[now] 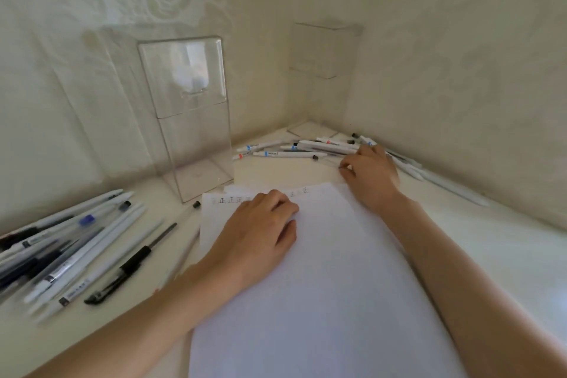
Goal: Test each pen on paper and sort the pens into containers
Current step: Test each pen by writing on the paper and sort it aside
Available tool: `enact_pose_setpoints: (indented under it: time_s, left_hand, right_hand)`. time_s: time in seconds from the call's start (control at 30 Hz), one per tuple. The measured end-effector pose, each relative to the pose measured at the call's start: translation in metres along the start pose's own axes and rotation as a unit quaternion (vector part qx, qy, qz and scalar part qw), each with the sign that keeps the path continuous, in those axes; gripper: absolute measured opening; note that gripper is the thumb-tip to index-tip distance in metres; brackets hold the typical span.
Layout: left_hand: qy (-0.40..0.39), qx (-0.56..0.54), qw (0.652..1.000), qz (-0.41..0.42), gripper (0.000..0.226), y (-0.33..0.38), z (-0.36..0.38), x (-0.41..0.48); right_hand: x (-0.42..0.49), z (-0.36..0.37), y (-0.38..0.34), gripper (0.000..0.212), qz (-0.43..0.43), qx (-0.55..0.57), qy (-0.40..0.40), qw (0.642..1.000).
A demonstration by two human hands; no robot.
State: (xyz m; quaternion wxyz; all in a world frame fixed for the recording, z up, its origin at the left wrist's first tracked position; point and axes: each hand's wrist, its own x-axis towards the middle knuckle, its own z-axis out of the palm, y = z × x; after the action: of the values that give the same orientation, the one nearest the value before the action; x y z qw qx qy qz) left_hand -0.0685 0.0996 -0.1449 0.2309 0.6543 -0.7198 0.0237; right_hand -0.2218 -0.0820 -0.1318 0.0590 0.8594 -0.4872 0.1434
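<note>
Presently, my left hand (257, 230) rests loosely curled on the paper (322, 285), holding nothing and hiding some test marks. My right hand (371, 175) lies at the far pens (288, 153); its fingertips are obscured, so I cannot tell its grip. The left pen pile (61, 248) is blurred and cut off.

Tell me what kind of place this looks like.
Likely a home desk set in a wall corner: patterned wallpaper on both walls, a white sheet of paper with test marks, piles of loose pens and clear plastic containers.
</note>
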Motion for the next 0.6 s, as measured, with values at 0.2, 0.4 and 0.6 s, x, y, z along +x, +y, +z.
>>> enact_pose_setpoints:
  time_s: [0.2,0.4,0.6]
  left_hand:
    - [0.028,0.003,1.000,0.014,0.039,-0.002,0.003,0.000]
    - [0.091,-0.119,0.986,-0.069,0.060,0.004,-0.005,-0.001]
    - [0.103,-0.110,0.986,-0.065,0.022,0.006,-0.010,0.001]
  right_hand:
    - [-0.008,-0.029,-0.015,0.012,-0.046,0.152,0.278,0.947]
    - [-0.033,-0.056,-0.058,0.013,-0.028,0.587,0.058,0.807]
    - [-0.037,-0.033,-0.077,0.036,-0.024,0.700,-0.109,0.706]
